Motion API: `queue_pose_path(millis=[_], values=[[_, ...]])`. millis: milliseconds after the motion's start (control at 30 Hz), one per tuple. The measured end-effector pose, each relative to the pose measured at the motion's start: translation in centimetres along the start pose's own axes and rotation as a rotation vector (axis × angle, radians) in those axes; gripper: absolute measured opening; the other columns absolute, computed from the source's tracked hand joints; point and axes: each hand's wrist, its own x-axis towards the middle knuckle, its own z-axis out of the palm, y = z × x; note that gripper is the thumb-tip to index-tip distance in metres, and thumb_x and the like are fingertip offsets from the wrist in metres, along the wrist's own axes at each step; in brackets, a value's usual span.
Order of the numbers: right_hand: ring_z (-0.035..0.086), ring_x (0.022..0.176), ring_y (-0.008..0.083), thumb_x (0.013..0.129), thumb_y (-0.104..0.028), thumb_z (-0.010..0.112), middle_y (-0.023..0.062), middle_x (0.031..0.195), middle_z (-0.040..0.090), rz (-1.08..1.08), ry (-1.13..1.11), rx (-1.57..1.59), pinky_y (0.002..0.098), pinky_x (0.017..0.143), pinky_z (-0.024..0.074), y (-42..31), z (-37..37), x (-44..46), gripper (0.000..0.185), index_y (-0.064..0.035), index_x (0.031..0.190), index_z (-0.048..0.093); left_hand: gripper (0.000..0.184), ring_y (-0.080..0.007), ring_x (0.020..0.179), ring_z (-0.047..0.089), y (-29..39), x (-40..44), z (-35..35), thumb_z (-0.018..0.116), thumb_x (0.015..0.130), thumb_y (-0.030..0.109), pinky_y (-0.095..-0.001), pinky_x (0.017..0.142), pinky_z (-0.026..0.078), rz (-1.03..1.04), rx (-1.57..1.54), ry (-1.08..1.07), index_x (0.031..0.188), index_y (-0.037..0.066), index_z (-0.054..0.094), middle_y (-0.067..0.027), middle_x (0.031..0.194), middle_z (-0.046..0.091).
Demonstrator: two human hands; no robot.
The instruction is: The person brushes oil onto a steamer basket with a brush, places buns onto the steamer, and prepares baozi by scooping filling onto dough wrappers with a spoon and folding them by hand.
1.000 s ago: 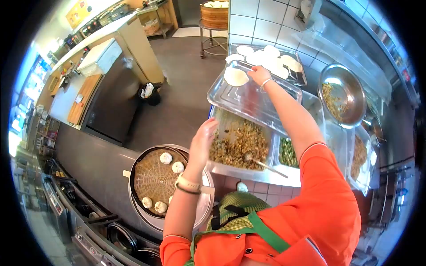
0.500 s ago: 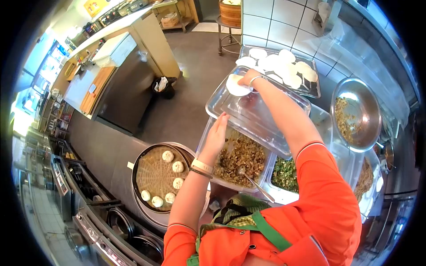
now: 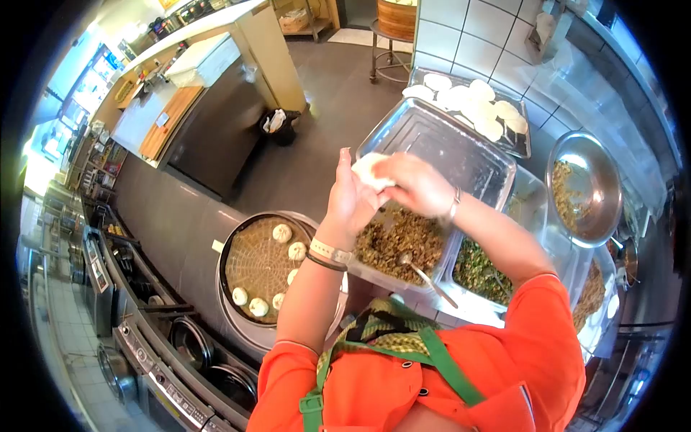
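Observation:
A round white dough wrapper, blurred by motion, is between my two hands above the filling tubs. My right hand grips its right side with bent fingers. My left hand is palm up, thumb raised and fingers stretched towards the wrapper; whether its fingertips bear the wrapper is partly hidden. Below is a tub of brown chopped filling with a metal spoon in it. Beside that stands a tub of green chopped filling. Several pleated buns sit on a round steamer tray at the left.
A clear plastic lid or tray leans over the tubs. Behind it, a metal tray carries several dough wrappers. A steel bowl with filling stands right. A bin and a counter are across the floor.
My right hand has left the clear lid area with the dough wrapper and come down to my left hand. My left hand has turned palm up. The view has shifted slightly.

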Motion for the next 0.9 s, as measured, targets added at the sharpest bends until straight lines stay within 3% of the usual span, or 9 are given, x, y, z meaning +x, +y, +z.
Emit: queue_pose_path(millis=[100,200,433,533,567,667,767,833,900], values=[[0.054,0.089,0.0272,0.071,-0.009,0.064,0.0122,0.094,0.055,-0.037,-0.026,0.025,0.0352,0.078,0.0448,-5.1,-1.0,-0.9,0.028,-0.0038,0.096,0.054,0.037,-0.0209,0.093,0.056,0.1,-2.3,-0.5,0.042,0.09,0.032,-0.0319,0.078,0.046,-0.057,-0.354,-0.16,0.112,0.003,0.046,-0.0086,0.107,0.056],[0.053,0.079,0.0125,0.081,-0.019,0.059,0.0087,0.087,0.055,0.945,0.375,0.827,0.0252,0.068,0.0449,-5.2,0.9,-2.8,0.028,-0.0024,0.101,0.049,0.032,-0.0198,0.091,0.057,0.4,-4.9,0.2,0.051,0.086,0.016,-0.0309,0.077,0.046,-0.006,-0.21,-0.003,0.114,0.002,0.046,-0.0077,0.105,0.057],[0.055,0.068,0.026,0.079,-0.013,0.057,0.015,0.076,0.054,0.497,0.395,0.146,0.0325,0.062,0.0438,-11.4,5.8,-0.4,0.018,-0.0024,0.091,0.048,0.03,-0.0157,0.087,0.055,-0.9,-8.3,-0.3,0.048,0.085,0.008,-0.0261,0.077,0.042,0.607,0.853,0.224,0.113,-0.002,0.05,-0.0082,0.101,0.058],[0.057,0.07,0.0222,0.082,-0.014,0.054,0.013,0.079,0.057,0.73,0.325,0.184,0.0304,0.064,0.0446,-11.1,5.4,-1.0,0.017,-0.0012,0.092,0.049,0.034,-0.0219,0.097,0.054,0.7,-11.6,-1.4,0.046,0.087,0.015,-0.0303,0.083,0.042,0.473,1.005,0.142,0.116,-0.001,0.047,-0.0119,0.107,0.056],[0.058,0.075,0.0168,0.085,-0.013,0.05,0.0089,0.084,0.059,0.863,0.381,0.649,0.0276,0.067,0.0459,-9.4,6.2,-1.7,0.016,-0.0006,0.096,0.051,0.034,-0.0219,0.097,0.054,0.7,-12.4,-2.3,0.046,0.087,0.015,-0.0303,0.083,0.042,0.471,1.0,0.143,0.116,-0.001,0.047,-0.0119,0.107,0.056],[0.056,0.08,0.0101,0.088,-0.015,0.048,0.0044,0.088,0.059,0.896,0.355,1.359,0.0251,0.071,0.0468,-11.8,3.8,-1.2,0.018,-0.0016,0.101,0.052,0.041,-0.0293,0.11,0.047,1.1,-13.5,-6.2,0.035,0.09,0.029,-0.0435,0.09,0.042,-0.013,-0.347,-0.3,0.121,0.002,0.041,-0.0146,0.119,0.049],[0.056,0.082,0.0097,0.089,-0.015,0.047,0.0044,0.089,0.059,0.927,0.106,1.35,0.0247,0.072,0.0463,-13.4,4.5,-1.5,0.02,-0.0014,0.102,0.052,0.041,-0.03,0.108,0.049,0.4,-13.9,-5.4,0.034,0.09,0.03,-0.0436,0.09,0.042,-0.22,-0.584,-0.273,0.12,0.003,0.042,-0.0139,0.119,0.049],[0.056,0.083,0.0155,0.086,-0.022,0.052,0.0087,0.092,0.058,0.748,-0.265,0.626,0.0288,0.073,0.0449,-12.8,4.7,-2.5,0.027,-0.0017,0.104,0.053,0.038,-0.0338,0.103,0.051,-4.3,-12.5,-7.8,0.034,0.089,0.027,-0.0476,0.091,0.041,-0.242,-0.681,-0.438,0.118,0.004,0.043,-0.0159,0.118,0.049],[0.054,0.082,0.0238,0.082,-0.023,0.056,0.0125,0.091,0.055,0.575,-0.155,0.192,0.0325,0.073,0.044,-13.8,4.4,-3.8,0.032,-0.0016,0.105,0.052,0.036,-0.0345,0.103,0.05,-4.3,-14.0,-6.7,0.034,0.089,0.023,-0.0473,0.093,0.039,-0.327,-0.771,-0.394,0.116,0.001,0.044,-0.0165,0.117,0.049]])
